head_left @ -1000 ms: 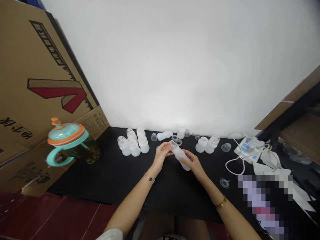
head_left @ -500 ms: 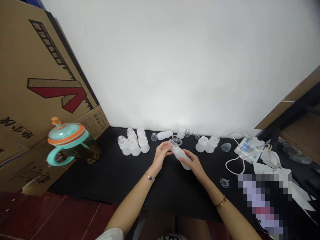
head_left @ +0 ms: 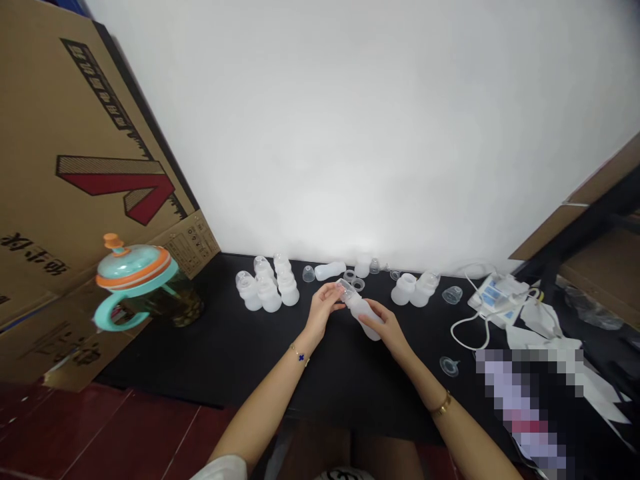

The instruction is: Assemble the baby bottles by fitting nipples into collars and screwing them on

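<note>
A frosted white baby bottle point(head_left: 367, 320) lies tilted between my hands, its capped end up and to the left. My right hand point(head_left: 384, 323) is closed around the bottle's body. At the other end, the fingers of my left hand point(head_left: 326, 305) grip the clear cap point(head_left: 346, 289). Just behind the cap lie several clear rings point(head_left: 358, 285). Left of my hands stands a group of capped baby bottles point(head_left: 269, 295). To the right are an uncapped bottle point(head_left: 403, 289) and a bottle with a clear cap point(head_left: 425, 289), side by side.
A large teal-lidded jug point(head_left: 150, 287) stands at the left by a cardboard box point(head_left: 75, 167). Along the wall lie a bottle on its side point(head_left: 330, 270) and loose clear caps point(head_left: 309, 273). At right are a clear funnel-like piece point(head_left: 449, 366), a white cable point(head_left: 470, 343) and a pixelated item point(head_left: 530, 413).
Almost nothing differs. Both hands keep the same hold on the bottle and its cap, in the same place.
</note>
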The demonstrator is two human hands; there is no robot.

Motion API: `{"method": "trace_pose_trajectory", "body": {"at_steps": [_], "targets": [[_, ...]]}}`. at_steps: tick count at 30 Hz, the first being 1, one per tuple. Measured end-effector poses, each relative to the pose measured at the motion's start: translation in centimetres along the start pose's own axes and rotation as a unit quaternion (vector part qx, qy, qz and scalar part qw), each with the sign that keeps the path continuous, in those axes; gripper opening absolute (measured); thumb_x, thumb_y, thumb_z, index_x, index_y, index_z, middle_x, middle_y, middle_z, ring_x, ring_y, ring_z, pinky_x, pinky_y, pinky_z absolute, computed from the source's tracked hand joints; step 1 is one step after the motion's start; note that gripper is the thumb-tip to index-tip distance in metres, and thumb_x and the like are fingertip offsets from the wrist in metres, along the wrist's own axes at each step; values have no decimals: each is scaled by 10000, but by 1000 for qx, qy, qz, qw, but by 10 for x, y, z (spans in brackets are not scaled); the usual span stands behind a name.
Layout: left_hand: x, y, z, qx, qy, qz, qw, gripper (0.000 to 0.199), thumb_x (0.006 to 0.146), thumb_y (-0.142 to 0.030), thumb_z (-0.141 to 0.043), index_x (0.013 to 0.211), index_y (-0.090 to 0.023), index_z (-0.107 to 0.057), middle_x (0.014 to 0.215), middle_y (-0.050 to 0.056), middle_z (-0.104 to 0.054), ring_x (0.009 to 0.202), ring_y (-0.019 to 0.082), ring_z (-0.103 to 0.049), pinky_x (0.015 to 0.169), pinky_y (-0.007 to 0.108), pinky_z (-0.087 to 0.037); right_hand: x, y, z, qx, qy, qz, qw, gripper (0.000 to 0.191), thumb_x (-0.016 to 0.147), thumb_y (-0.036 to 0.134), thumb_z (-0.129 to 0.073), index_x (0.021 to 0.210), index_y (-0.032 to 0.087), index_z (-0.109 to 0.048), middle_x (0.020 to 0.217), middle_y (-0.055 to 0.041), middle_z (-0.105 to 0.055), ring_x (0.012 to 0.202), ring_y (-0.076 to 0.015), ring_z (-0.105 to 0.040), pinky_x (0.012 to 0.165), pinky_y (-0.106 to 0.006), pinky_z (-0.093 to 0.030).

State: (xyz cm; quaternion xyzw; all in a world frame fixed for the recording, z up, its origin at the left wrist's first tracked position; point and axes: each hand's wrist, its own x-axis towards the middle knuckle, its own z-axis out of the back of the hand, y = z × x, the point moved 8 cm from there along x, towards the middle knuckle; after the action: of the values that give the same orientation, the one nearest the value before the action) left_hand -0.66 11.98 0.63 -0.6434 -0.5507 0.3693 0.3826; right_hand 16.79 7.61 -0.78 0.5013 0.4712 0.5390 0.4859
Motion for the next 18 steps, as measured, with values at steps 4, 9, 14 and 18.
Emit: {"method": "trace_pose_trajectory", "body": {"at_steps": [4,9,14,18], "targets": [[0,0,0,0,3,-2,1000,472,682,-491,-851,972,-149,-701,948,74,-715,850,181,-674,680,256,-574,0,0,-1,-2,6,-1,1000,486,774,457,-811,1188,222,-715,1191,-77,-737,1134,-339,-657,1007,-455,-481],[1,1,0,8,6,0,1000,476,680,-491,-853,968,-146,-697,954,77,-720,842,181,-677,681,260,-577,0,-2,-1,2,3,-2,1000,488,767,472,-813,1178,224,-724,1182,-72,-741,1132,-338,-659,1004,-443,-485],[0,2,-1,15,10,4,1000,496,669,-500,-855,977,-144,-699,969,81,-726,857,192,-681,676,267,-578,0,0,-1,-1,3,-1,1000,484,772,472,-808,1177,222,-724,1179,-73,-741,1127,-327,-660,995,-427,-488],[1,4,-1,7,12,7,1000,488,663,-471,-867,985,-148,-693,979,79,-728,869,194,-685,672,262,-581,-2,4,-2,12,-1,-4,1000,487,763,474,-812,1170,222,-723,1192,-75,-738,1147,-328,-652,1001,-429,-486]]}}
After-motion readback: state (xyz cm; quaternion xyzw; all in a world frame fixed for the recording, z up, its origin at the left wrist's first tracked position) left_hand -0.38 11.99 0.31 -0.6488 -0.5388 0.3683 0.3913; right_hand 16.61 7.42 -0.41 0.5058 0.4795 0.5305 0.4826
